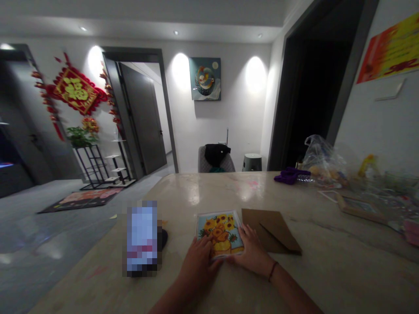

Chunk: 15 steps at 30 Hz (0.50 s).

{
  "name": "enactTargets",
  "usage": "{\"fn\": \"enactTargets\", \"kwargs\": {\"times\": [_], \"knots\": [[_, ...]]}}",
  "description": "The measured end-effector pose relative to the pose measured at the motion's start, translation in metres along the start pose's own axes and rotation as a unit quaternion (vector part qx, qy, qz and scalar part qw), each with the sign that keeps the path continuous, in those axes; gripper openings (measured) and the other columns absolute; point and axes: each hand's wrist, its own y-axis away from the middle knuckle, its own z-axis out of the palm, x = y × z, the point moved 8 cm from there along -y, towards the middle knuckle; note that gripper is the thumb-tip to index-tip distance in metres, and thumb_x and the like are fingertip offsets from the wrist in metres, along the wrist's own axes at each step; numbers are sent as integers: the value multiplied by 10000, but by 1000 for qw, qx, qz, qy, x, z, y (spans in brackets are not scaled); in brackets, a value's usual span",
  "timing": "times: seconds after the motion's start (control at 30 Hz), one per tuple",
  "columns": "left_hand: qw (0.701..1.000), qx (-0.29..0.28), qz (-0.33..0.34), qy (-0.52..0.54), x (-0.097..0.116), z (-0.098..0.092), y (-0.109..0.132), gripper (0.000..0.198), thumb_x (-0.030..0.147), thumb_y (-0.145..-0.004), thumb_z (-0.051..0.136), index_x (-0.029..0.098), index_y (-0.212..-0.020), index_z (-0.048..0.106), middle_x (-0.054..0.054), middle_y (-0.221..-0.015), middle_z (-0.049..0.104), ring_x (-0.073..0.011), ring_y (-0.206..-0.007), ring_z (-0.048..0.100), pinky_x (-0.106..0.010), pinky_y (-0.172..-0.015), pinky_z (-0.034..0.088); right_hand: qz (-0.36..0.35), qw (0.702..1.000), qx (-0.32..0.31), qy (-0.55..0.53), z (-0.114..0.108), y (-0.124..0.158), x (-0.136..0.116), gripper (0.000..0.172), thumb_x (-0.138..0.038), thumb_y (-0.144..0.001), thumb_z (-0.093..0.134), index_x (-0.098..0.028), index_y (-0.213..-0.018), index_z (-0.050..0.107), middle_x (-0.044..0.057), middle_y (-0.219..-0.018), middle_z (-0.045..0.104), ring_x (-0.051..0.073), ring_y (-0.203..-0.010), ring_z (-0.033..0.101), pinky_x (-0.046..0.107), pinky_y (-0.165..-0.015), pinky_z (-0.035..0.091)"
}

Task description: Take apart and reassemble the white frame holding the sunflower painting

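A small picture of sunflowers in a yellow vase (220, 226), with a light blue background and a pale border, lies on the table in front of me. My left hand (200, 255) grips its lower left corner, fingers curled over the front and thumb along the bottom edge. On the lower right, my right hand (253, 253) holds the side, its thumb at the bottom edge. Both hands cover parts of the picture's lower corners. Just right of it is a brown envelope (275, 229), partly behind my right hand. A bracelet circles my right wrist.
A blurred-out phone-like screen (142, 235) stands on the left of the marble-patterned table (183, 192). To the right are a wooden frame (360, 209), a purple cloth item (290, 175) and a clear plastic bag (322, 161). A chair (203, 161) stands beyond the far edge.
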Motion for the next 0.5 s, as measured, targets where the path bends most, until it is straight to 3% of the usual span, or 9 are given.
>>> {"fn": "enactTargets", "kwargs": {"times": [0.1,0.27,0.5], "knots": [[1000,8,-1,1,0,-2,0,389,345,-706,569,175,-1056,559,-107,-1236,529,-253,-1180,430,-462,-1045,214,4,1000,-15,-22,0,0,1,1036,-654,-513,602,-73,-1322,317,170,-1414,236,313,-1308,146,410,-1066,104],[1000,19,12,-7,2,-4,1,225,346,-707,573,179,-854,604,-99,-1185,565,-244,-1129,476,-445,-1031,246,-8,998,-32,-51,-5,0,-3,921,-580,-545,632,-154,-1313,355,128,-1436,197,302,-1313,138,429,-1062,101],[1000,-10,-1,-7,0,-1,-1,404,342,-710,580,193,-1085,556,-98,-1281,490,-241,-1201,409,-463,-1044,209,-22,992,-15,-124,-9,1,-1,762,-561,-636,576,-183,-1278,414,105,-1418,262,268,-1314,157,433,-1067,70]]}}
